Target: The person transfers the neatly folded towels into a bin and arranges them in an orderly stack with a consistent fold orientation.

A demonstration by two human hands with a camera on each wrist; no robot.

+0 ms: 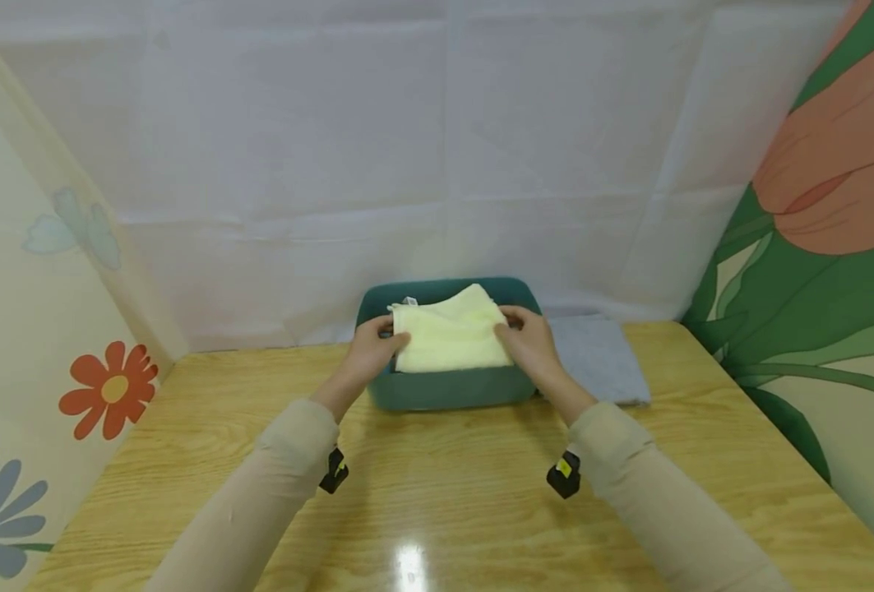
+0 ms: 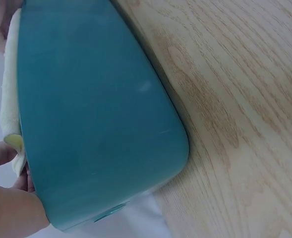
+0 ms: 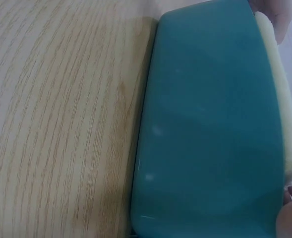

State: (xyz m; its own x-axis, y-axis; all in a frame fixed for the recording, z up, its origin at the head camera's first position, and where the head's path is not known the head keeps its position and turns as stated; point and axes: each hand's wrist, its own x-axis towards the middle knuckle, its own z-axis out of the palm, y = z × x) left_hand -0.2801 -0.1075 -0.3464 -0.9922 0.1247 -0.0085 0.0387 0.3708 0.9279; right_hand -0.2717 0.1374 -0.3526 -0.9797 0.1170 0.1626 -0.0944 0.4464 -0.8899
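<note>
A pale yellow towel [image 1: 447, 335], folded, lies across the mouth of a teal plastic bin [image 1: 451, 390], with one back corner raised. At the towel's left edge my left hand [image 1: 368, 349] pinches it between thumb and fingers. On the opposite edge, my right hand [image 1: 531, 341] grips the towel the same way, thumb on top. In the left wrist view the towel [image 2: 10, 94] shows as a thick fold just above the bin's rim, and my left thumb and fingers close on its end. The right wrist view shows mostly the bin's front wall [image 3: 210, 119]; the bin's inside is largely hidden.
A folded grey-blue towel [image 1: 599, 358] lies on the wooden table [image 1: 437, 477] right of the bin, partly behind my right hand. White cloth [image 1: 407, 148] hangs behind the table. Painted panels stand on both sides, with flowers on the left and a large bloom at right.
</note>
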